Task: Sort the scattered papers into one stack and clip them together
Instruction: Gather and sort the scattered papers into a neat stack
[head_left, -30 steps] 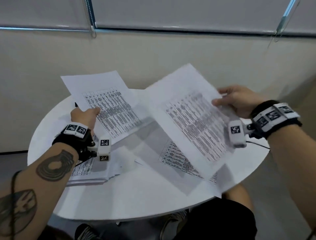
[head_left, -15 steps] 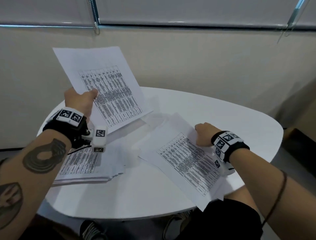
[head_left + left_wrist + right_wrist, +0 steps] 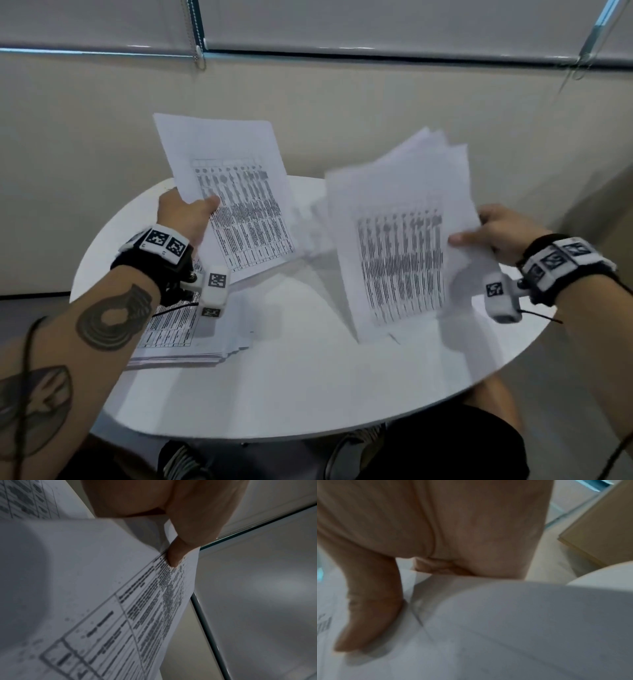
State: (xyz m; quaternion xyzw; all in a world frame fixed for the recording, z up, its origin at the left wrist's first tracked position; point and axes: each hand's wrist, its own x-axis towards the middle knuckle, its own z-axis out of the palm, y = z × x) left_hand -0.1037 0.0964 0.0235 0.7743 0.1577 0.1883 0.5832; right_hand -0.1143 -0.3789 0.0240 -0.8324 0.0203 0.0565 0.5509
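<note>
Left hand [image 3: 186, 219]: pinches a printed sheet [image 3: 236, 192] by its near left edge, raised over the far left of the round white table [image 3: 308, 394]
Right hand [image 3: 503, 233]: grips several fanned sheets [image 3: 400, 246] by their right edge, raised at right
Paper stack [image 3: 181, 339]: flat on table, near left

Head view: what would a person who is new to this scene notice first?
Two lots of printed paper are held up above the round white table: the left hand grips one sheet by its lower left edge, and the right hand pinches a fanned bundle by its right edge. A flat stack lies on the table under the left forearm.
</note>
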